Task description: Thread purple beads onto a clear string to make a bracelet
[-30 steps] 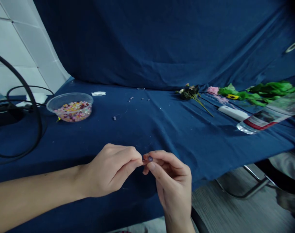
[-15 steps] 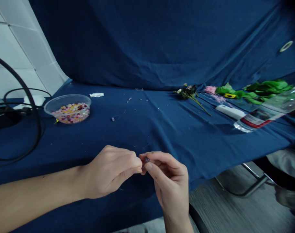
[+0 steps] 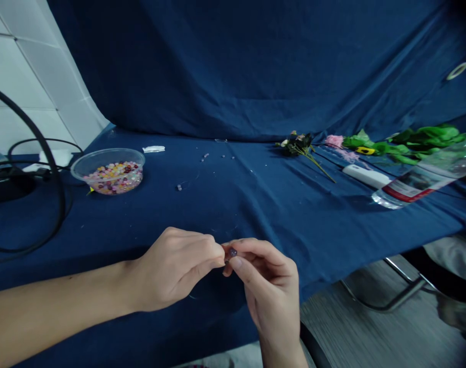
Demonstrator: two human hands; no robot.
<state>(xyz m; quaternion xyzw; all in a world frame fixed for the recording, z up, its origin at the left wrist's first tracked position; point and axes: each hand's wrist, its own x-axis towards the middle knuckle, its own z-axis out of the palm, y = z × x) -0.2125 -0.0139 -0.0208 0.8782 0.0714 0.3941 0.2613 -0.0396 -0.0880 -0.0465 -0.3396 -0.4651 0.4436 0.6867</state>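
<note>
A small dark purple bead (image 3: 233, 252) is pinched between the thumb and forefinger of my right hand (image 3: 269, 278). Close against it, the fingertips of my left hand (image 3: 186, 268) are pressed together beside the bead; what lies between them is too small to make out. A thin clear thread shows faintly near both hands. Farther back on the blue cloth (image 3: 148, 209) lies a pair of pale purple beads (image 3: 179, 187) with a fine strand. More loose beads (image 3: 204, 156) are scattered behind them.
To the left stands a clear plastic tub (image 3: 108, 174) of mixed beads, beside black cables (image 3: 58, 204). At the right are an artificial flower sprig (image 3: 300, 145), a white power strip (image 3: 366, 176), green leaves (image 3: 428, 137) and a tilted plastic bottle (image 3: 409, 186). A tape roll (image 3: 457, 71) hangs behind.
Both hands stay together in nearly the same place. The bead has turned slightly in my right fingertips, and the whole view has shifted a little.
</note>
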